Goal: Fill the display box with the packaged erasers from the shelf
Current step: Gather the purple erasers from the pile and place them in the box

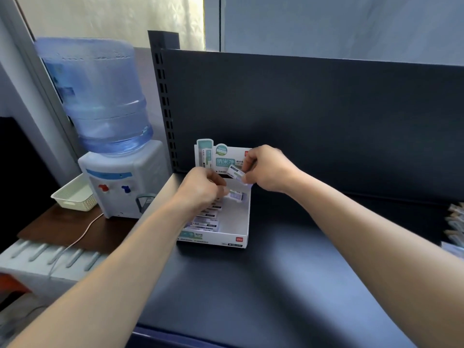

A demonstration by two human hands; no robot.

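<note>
Forearms reach in from the bottom corners and meet over the work. The dark shelf (pixel 276 285) beneath them carries the white display box (pixel 247 222), which stands towards the left end with its low front lip facing the person, so loading from above is unobstructed.

Contents: a row of stacked erasers (pixel 204 219) fills the left side of the box from the front lip back. The right side shows bare white floor. Judgement: the box is roughly half filled and the task is mid-course.

The left hand (pixel 200 189) is low inside the box. Its fingers are curled and pinch the lower eraser packet (pixel 236 195) by one end, seemingly to seat it at the rear of the row.

The right hand (pixel 268 169) is raised just above the rear of the box. Thumb and fingers pinch the upper eraser packet (pixel 236 172), which is tilted and clear of the box. It is probably held ready as the next piece to go in. The two packets are close together but do not touch.

Behind the hands, the printed header card (pixel 221 156) stands upright against the shelf's back panel (pixel 301 121).

At the right edge of the shelf lie some packaged goods (pixel 454 227), too blurred to identify; these may be further stock.

Beyond the left end of the shelf, a water dispenser (pixel 120 182) with its blue bottle (pixel 100 96) stands on a side table, beside a cream basket (pixel 72 197).
</note>
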